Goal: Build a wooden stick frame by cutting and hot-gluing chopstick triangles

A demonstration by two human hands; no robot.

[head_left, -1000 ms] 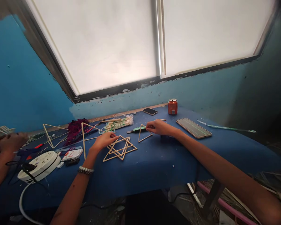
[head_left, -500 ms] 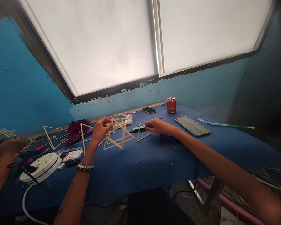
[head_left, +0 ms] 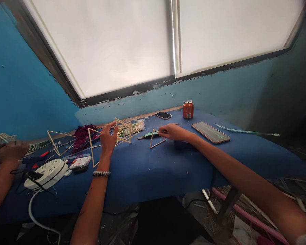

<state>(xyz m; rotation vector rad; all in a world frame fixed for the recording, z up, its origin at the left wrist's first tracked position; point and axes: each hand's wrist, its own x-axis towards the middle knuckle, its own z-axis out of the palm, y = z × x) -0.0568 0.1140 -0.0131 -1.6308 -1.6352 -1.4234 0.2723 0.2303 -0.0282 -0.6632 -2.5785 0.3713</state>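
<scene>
My left hand point(head_left: 107, 139) pinches the left edge of a star-shaped frame point(head_left: 130, 132) made of thin pale sticks. This frame stands tilted beside a bundle of sticks in clear plastic point(head_left: 137, 126). In my right hand point(head_left: 173, 132), the fingertips are closed on the right side of a small stick triangle point(head_left: 156, 145), whose lower edge is at the tabletop. Behind that triangle lies a green utility knife point(head_left: 148, 135), partly covered by my right hand. Left of my left wrist, a larger stick triangle point(head_left: 91, 149) stands on the blue table.
An orange can point(head_left: 188, 109), a dark phone point(head_left: 163, 115) and a larger phone point(head_left: 210, 132) lie to the back right. On the left are a white power strip point(head_left: 51, 173), purple yarn point(head_left: 83, 137) and another person's hands point(head_left: 13, 150).
My left hand has moved the star-shaped frame back and slightly left, toward the stick bundle, and turned it. My right hand stays at the small triangle. The view has shifted a little.
</scene>
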